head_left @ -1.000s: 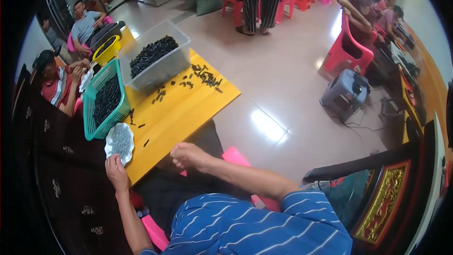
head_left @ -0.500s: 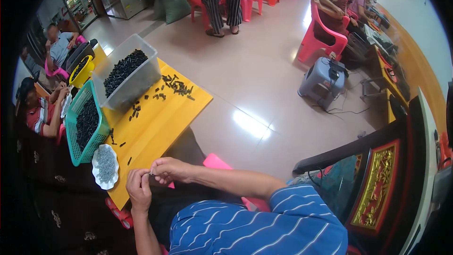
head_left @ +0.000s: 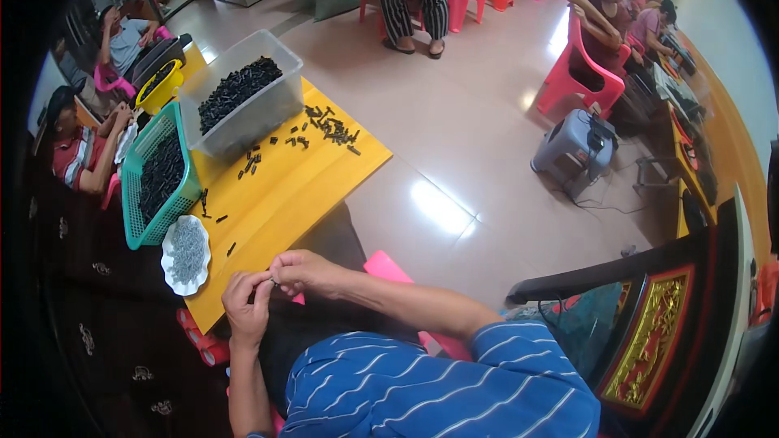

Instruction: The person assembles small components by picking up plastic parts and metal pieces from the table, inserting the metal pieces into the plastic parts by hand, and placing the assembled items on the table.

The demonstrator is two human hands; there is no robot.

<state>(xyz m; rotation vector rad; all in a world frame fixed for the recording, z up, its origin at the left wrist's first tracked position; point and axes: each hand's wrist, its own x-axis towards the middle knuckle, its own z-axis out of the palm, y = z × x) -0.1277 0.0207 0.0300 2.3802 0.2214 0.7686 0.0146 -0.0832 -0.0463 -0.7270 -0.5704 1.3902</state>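
Just past the near edge of the yellow table (head_left: 288,207), my two hands meet with fingers pinched together. My left hand (head_left: 247,302) and my right hand (head_left: 304,272) both grip a small dark part (head_left: 275,281), mostly hidden by the fingertips. On the table beside them lies a single short black piece (head_left: 232,249). A white scalloped dish (head_left: 169,264) of small silvery-grey pieces (head_left: 189,250) sits left of my left hand. Farther off, a green basket (head_left: 189,188) and a clear plastic bin (head_left: 251,120) hold many black tubular pieces (head_left: 239,93).
More black pieces (head_left: 331,126) lie scattered on the table's far right. A yellow bowl (head_left: 154,100) stands behind the basket, near a seated person in red (head_left: 81,158). Pink chairs (head_left: 572,81) and a grey box-like appliance (head_left: 572,150) stand on the tiled floor.
The view has shifted, so the table and containers sit farther right and higher in the picture. My hands keep the same pinch on the small dark part.
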